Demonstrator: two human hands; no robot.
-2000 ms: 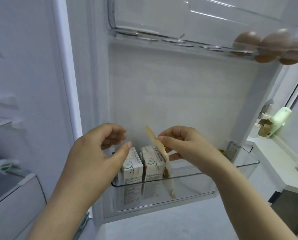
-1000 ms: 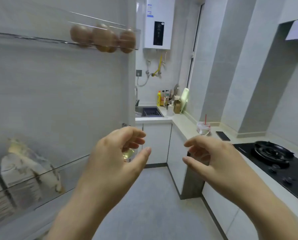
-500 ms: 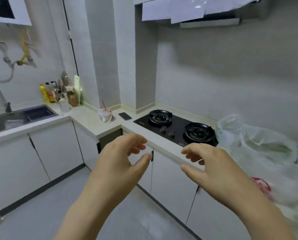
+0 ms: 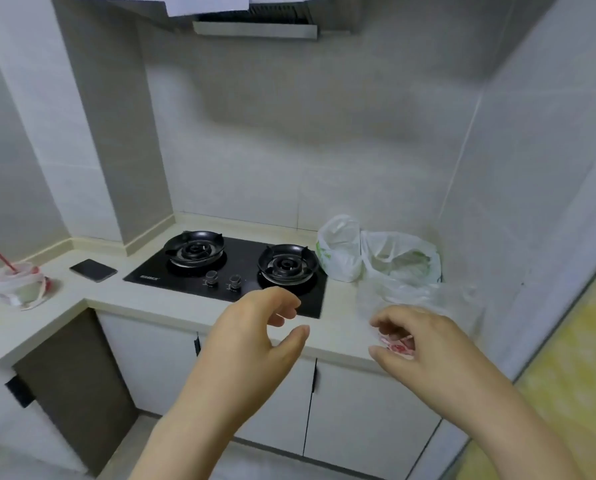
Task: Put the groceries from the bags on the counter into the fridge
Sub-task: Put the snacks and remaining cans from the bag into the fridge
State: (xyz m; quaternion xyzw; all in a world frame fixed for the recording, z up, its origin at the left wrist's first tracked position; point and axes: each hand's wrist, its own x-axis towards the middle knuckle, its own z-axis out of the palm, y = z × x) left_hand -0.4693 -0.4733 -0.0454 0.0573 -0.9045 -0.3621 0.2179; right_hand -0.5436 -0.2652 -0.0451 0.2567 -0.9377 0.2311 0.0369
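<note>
Two bare hands hover before us, both empty. Our left hand (image 4: 255, 336) hangs with fingers loosely curled, its grip released, over the counter (image 4: 172, 308) edge by the stove (image 4: 234, 268). Our right hand (image 4: 424, 344), half-curled and holding nothing, sits nearer the bags: the clear bag (image 4: 442, 299) lies just beyond its fingertips, the two white bags (image 4: 379, 258) farther back against the wall.

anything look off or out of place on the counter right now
Mostly tidy. Two things stand out: the plastic bags are bunched in the corner, with the nearest white one right beside the right burner of the stove, and a phone lies on the counter just left of the stove. No spill or damage shows.
</note>
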